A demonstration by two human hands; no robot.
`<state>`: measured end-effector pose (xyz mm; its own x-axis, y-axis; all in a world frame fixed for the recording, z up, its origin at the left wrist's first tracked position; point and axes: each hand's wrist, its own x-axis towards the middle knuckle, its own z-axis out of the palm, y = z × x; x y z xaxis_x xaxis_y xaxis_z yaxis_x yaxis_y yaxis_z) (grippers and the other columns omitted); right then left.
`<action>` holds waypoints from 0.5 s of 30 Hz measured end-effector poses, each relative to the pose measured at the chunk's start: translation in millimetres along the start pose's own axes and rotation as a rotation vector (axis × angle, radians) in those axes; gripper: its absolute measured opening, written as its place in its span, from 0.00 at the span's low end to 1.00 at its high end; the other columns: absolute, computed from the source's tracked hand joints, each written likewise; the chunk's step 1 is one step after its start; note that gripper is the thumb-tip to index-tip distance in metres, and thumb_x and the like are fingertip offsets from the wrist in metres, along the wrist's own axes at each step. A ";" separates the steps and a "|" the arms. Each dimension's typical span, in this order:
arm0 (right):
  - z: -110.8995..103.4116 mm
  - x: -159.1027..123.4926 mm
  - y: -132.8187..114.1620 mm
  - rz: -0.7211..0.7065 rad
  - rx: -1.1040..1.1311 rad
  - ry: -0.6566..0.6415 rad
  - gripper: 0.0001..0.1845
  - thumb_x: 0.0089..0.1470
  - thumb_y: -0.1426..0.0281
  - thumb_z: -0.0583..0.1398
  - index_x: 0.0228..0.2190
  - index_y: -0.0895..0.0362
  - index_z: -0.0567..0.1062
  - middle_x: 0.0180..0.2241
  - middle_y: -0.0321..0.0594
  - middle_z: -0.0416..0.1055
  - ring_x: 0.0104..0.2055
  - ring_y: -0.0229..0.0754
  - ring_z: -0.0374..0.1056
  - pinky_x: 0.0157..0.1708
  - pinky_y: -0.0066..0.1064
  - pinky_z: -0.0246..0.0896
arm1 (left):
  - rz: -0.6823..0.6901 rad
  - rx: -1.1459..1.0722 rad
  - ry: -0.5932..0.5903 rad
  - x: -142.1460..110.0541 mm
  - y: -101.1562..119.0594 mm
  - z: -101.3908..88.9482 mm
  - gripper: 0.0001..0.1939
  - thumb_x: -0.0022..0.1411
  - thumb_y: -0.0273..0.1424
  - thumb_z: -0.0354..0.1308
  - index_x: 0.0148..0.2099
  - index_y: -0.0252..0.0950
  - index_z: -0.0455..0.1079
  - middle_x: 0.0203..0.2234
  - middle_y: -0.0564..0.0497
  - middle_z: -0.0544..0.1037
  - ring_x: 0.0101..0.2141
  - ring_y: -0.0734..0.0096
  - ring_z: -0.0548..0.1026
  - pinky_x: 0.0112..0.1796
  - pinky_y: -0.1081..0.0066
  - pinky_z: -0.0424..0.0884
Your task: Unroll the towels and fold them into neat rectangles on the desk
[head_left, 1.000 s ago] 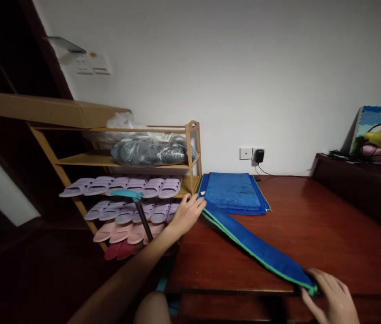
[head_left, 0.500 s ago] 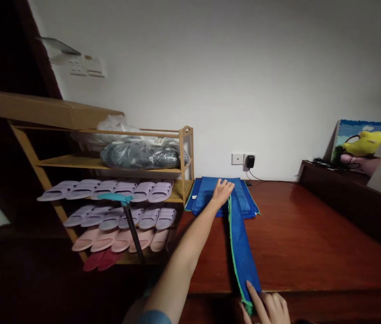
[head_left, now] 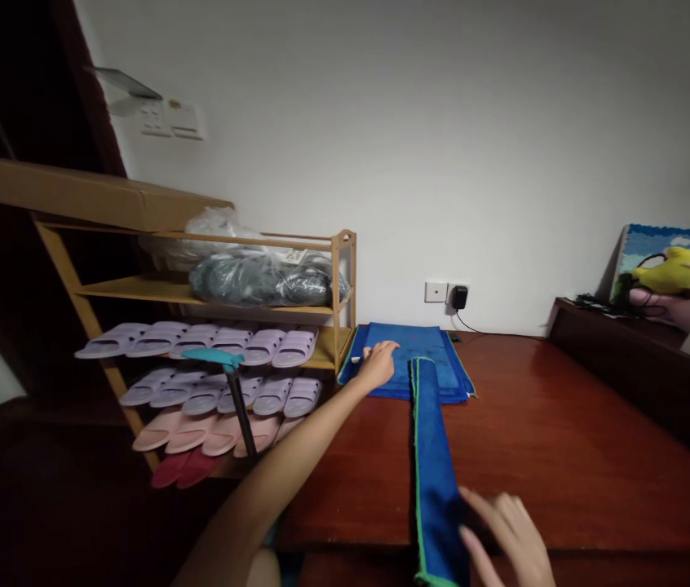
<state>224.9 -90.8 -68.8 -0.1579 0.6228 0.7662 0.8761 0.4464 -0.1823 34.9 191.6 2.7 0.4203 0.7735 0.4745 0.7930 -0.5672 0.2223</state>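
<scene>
A blue cloth [head_left: 434, 456] with green edging lies folded into a long narrow strip, running from the table's front edge to the far pile. Its far end rests on a pile of flat blue cloths [head_left: 406, 338] by the wall. Over the left part of that pile is my left hand [head_left: 380, 365], off the strip, its fingers loosely bent and one stretched out, with nothing seen in them. My right hand [head_left: 513, 534] hovers beside the near end of the strip, thumb and fingers apart; whether a fingertip touches the cloth is unclear.
A wooden rack [head_left: 338, 277] with several pairs of slippers [head_left: 296, 346] and plastic-wrapped bundles [head_left: 265, 277] stands left of the reddish-brown table [head_left: 534, 432]. A black adapter [head_left: 458, 297] is plugged into the wall. A raised dark ledge [head_left: 620, 342] borders the table's right side.
My left hand has let go of the strip's far end and moved left over the pile. The right hand has lifted from the near end and spread its fingers. The view shifted slightly.
</scene>
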 end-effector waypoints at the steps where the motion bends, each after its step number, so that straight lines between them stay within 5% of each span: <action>1: -3.0 19.5 3.5 0.024 0.026 -0.072 0.19 0.58 0.61 0.55 0.51 0.52 0.69 0.35 0.41 0.72 0.36 0.41 0.68 0.43 0.36 0.62 | 0.001 -0.033 0.015 -7.5 3.9 -6.8 0.23 0.58 0.18 0.47 0.55 0.36 0.65 0.52 0.43 0.71 0.52 0.59 0.68 0.50 0.55 0.61; 7: 37.4 127.7 0.2 0.309 -0.233 -0.663 0.21 0.61 0.58 0.47 0.42 0.58 0.73 0.36 0.49 0.74 0.39 0.46 0.72 0.36 0.33 0.63 | 0.025 -0.209 0.123 -45.6 33.7 -42.8 0.22 0.55 0.16 0.46 0.49 0.38 0.68 0.46 0.48 0.74 0.49 0.64 0.70 0.48 0.61 0.64; 11: 73.0 143.8 -6.4 0.320 -0.302 -0.768 0.22 0.58 0.57 0.52 0.39 0.61 0.75 0.37 0.56 0.74 0.41 0.50 0.72 0.38 0.35 0.63 | 0.047 -0.451 0.223 -57.1 49.9 -57.0 0.20 0.51 0.15 0.46 0.40 0.38 0.70 0.40 0.50 0.76 0.45 0.65 0.72 0.48 0.64 0.64; 15: 84.4 137.1 0.9 0.304 -0.273 -0.818 0.17 0.56 0.65 0.52 0.37 0.62 0.76 0.39 0.57 0.74 0.42 0.51 0.72 0.38 0.36 0.62 | 0.074 -0.589 0.290 -58.1 61.6 -51.0 0.16 0.50 0.15 0.45 0.32 0.37 0.69 0.36 0.50 0.76 0.42 0.66 0.72 0.46 0.66 0.65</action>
<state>165.6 49.3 -16.0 -0.0850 0.9963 0.0143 0.9936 0.0858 -0.0730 36.9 97.3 32.3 0.2632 0.6654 0.6985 0.3579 -0.7397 0.5698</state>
